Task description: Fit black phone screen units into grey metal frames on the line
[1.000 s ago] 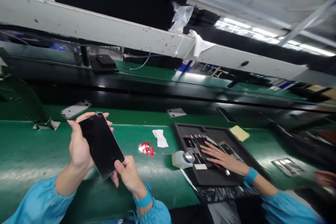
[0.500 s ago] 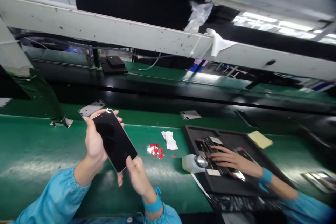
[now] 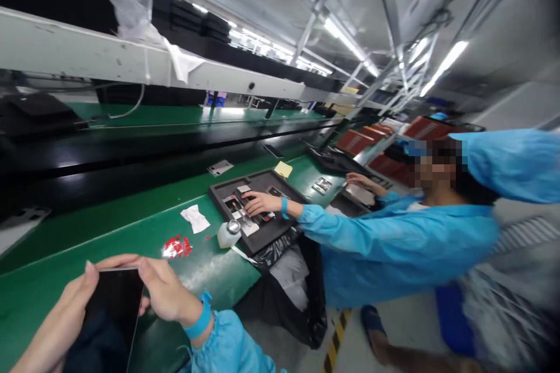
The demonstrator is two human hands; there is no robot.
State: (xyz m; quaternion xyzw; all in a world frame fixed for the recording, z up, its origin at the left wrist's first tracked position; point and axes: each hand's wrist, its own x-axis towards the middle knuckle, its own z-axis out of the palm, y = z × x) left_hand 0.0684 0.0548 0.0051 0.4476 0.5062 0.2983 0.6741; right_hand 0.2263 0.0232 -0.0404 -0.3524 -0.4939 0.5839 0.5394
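Note:
A smartphone (image 3: 111, 312) with a dark screen is held low at the left of the view, its lower end cut off by the frame. My left hand (image 3: 72, 306) wraps around its left side, with fingers behind the top edge. My right hand (image 3: 165, 290) grips the upper right corner, thumb at the top edge and a fingertip showing at the right side. Beyond the hands, on the green bench (image 3: 144, 218), lie a pile of small red pieces (image 3: 178, 246) and a crumpled white wipe (image 3: 195, 218).
A small bottle with a metal cap (image 3: 229, 233) stands beside a black foam tray (image 3: 262, 239) of phone parts. A co-worker in a blue smock (image 3: 394, 245) sits at right, one hand (image 3: 261, 203) in that tray. A black bag (image 3: 297, 291) hangs at the bench edge.
My view has swung to the right, bringing the co-worker into sight. The phone now appears lower left and more upright. My right hand has gone from its lower end to its upper right corner.

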